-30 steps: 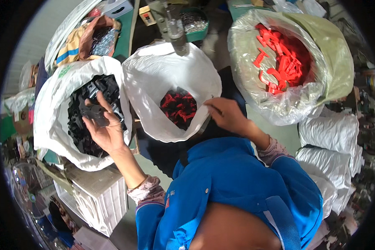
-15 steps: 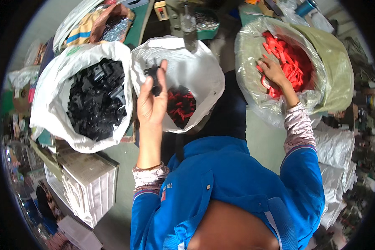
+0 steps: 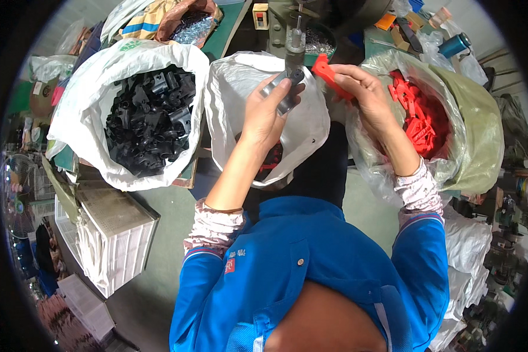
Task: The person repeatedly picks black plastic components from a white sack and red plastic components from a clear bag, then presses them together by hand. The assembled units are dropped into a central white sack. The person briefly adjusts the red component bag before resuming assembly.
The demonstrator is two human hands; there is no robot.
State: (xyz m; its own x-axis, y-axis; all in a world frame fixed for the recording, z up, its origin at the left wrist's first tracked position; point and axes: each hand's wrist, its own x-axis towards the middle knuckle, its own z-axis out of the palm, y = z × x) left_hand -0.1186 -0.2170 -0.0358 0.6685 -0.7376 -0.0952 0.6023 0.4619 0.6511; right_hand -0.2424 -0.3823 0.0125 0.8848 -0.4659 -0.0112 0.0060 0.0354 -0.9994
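My left hand (image 3: 268, 111) is closed around a black channel-shaped part (image 3: 285, 94), held over the middle white sack (image 3: 229, 97). Just to its right, my right hand (image 3: 366, 97) pinches a long red piece (image 3: 332, 80) with a notched end. A small gap separates the two parts. Inside the middle sack, partly hidden by my left forearm, lie red and black pieces (image 3: 271, 159). Black parts (image 3: 149, 120) fill the white sack (image 3: 79, 117) on the left. More red pieces (image 3: 419, 114) lie in the plastic-lined sack (image 3: 472, 117) on the right.
A metal machine spindle (image 3: 297, 38) stands upright beyond the middle sack, beside a green tray (image 3: 320, 44) of small metal pieces. At the far left, an orange-brown bag (image 3: 173, 20) holds shiny hardware. White stacked crates (image 3: 114, 240) stand at lower left; a teal bottle (image 3: 455, 44) lies far right.
My right hand has come out of the right sack with a red piece and moved left. My left hand has shifted right with the black part, bringing both parts close together.
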